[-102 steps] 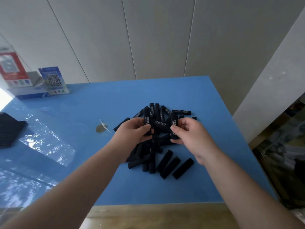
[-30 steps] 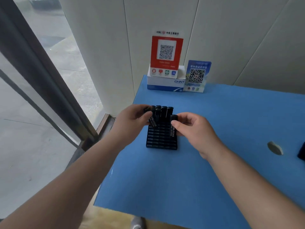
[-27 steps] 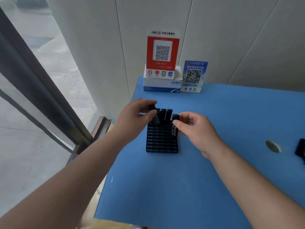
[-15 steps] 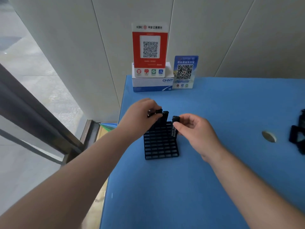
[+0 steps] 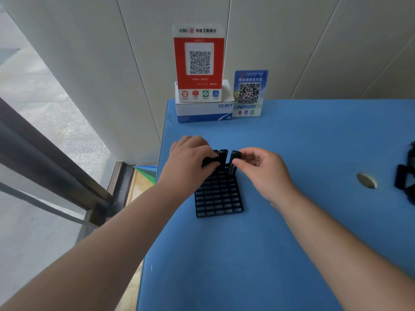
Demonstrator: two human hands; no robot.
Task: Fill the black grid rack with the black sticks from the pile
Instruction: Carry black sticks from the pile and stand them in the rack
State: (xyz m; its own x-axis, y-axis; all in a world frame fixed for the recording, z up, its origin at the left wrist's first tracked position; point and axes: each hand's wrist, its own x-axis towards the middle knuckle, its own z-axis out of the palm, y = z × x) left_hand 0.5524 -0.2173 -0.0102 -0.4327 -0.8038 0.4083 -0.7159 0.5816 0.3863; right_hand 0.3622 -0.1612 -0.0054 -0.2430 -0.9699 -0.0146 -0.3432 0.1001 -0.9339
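My right hand (image 5: 265, 170) pinches one black stick (image 5: 233, 162) upright over the far right corner of the black grid rack (image 5: 219, 196). Just left of it, my left hand (image 5: 190, 162) grips a few more sticks (image 5: 222, 157) standing along the far row. Nearly every cell nearer me looks empty, so I judge the filling barely begun. The pile (image 5: 405, 176) lies well off to the right.

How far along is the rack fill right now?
Early. Done: at least one black stick stands in the far row of the black grid rack. In hand: the right hand pinches another stick upright over that row; the left hand grips sticks at its left end. Left: the near rows show empty cells, and more sticks lie at the table's right edge.
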